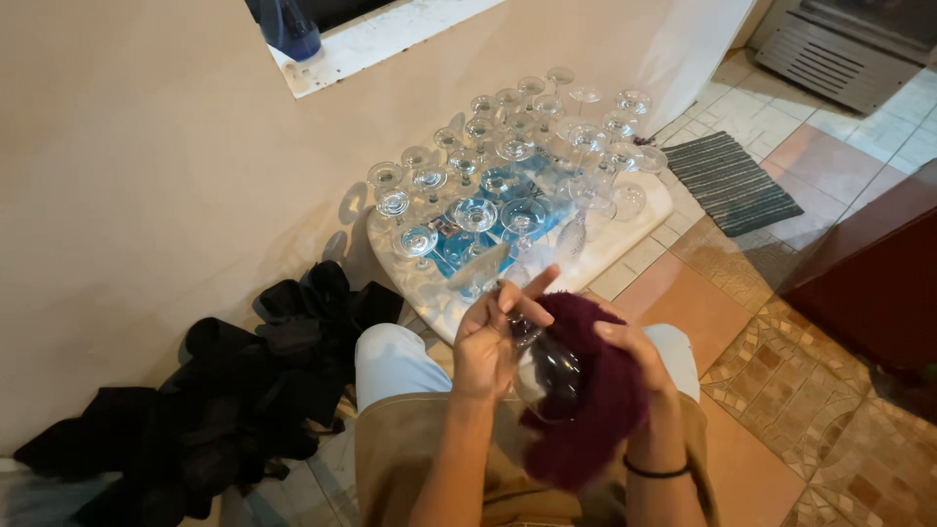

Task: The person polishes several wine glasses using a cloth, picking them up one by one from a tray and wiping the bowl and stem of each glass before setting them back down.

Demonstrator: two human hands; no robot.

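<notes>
1. Our left hand is closed around the stem of a wine glass, held tilted over our lap.
2. Our right hand grips a maroon cloth wrapped about the glass bowl (fingers curled, not spread).
3. Beyond our knees, a white tray on the tiled floor carries many upright glasses.
4. Black cloths lie by the wall.

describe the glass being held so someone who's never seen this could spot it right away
Start at the white tray of upright stemmed glasses on the tiled floor by the wall. Just in front of it, over the person's knees, the left hand grips one wine glass. Unlike the rest, it lies tilted, wrapped in a dark maroon cloth under the right hand.
</notes>
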